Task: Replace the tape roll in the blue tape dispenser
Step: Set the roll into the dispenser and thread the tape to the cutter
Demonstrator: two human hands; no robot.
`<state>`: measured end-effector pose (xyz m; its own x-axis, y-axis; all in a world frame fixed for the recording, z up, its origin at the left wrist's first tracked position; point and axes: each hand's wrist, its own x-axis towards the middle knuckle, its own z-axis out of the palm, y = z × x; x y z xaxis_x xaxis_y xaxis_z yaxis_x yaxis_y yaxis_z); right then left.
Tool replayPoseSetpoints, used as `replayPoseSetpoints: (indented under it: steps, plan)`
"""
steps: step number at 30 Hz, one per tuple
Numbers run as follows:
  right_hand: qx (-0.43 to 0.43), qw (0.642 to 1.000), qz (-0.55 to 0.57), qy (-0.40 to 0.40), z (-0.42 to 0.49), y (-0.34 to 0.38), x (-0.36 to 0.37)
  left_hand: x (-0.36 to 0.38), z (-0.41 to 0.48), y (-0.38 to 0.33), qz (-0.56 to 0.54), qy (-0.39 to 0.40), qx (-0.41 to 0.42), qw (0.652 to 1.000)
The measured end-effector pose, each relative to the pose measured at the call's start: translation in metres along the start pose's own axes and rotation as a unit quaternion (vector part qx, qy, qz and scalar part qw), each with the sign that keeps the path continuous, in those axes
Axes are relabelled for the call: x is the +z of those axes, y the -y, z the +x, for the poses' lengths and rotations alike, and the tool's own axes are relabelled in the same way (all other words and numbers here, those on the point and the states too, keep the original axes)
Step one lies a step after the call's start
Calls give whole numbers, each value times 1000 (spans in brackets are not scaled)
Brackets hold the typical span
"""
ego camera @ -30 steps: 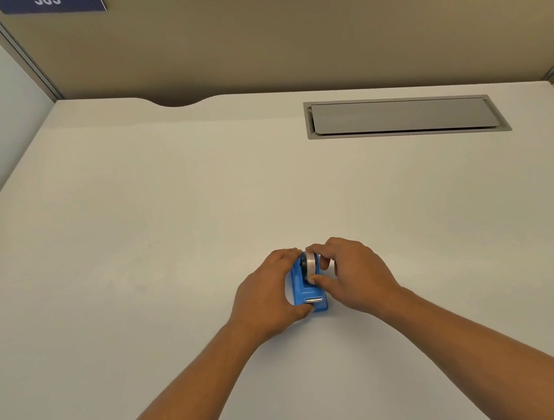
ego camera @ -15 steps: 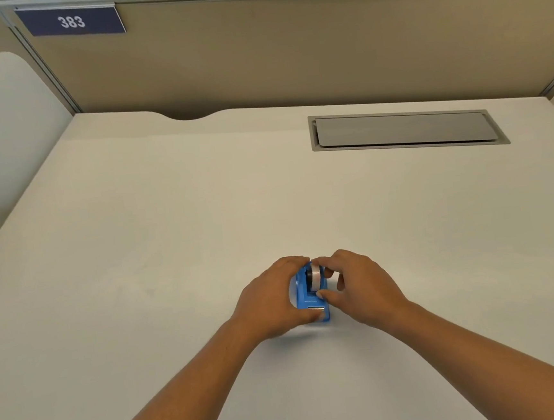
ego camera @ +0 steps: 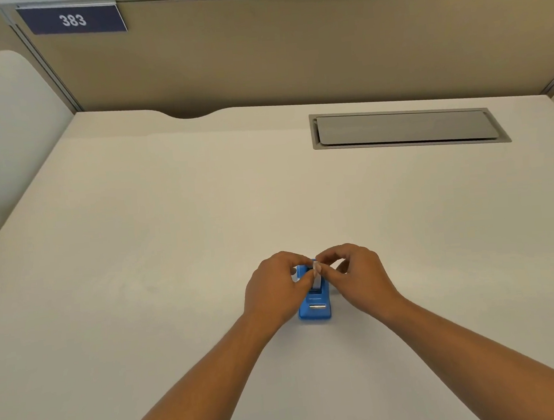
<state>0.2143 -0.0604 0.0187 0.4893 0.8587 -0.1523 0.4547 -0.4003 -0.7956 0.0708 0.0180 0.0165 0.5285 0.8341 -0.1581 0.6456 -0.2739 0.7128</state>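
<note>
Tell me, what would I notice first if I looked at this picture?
Two bare hands meet low in the middle of a big pale desk: the left hand and right hand pinch at a bright blue tape dispenser. Far behind, a grey hatch sits in the desk, and a sign reading 383 hangs top left.

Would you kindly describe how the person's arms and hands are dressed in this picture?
Both forearms are bare with no sleeves in view. The left hand and right hand wear no gloves, and no rings, watch or bracelets are visible. Fingernails look short and unpainted.
</note>
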Motion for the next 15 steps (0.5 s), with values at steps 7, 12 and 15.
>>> replayPoseSetpoints:
  steps: [7, 12, 15]
  plan:
    - [11, 999, -21, 31, -1, -2, -2, 0, -4, 4, 9, 30, 8, 999]
    - [-1, 999, -23, 23, -4, -4, -1, -3, -3, 1, -36, 36, -5, 999]
    - [-8, 999, -25, 20, -5, -3, 0, -4, -2, 0, -50, 27, -16, 998]
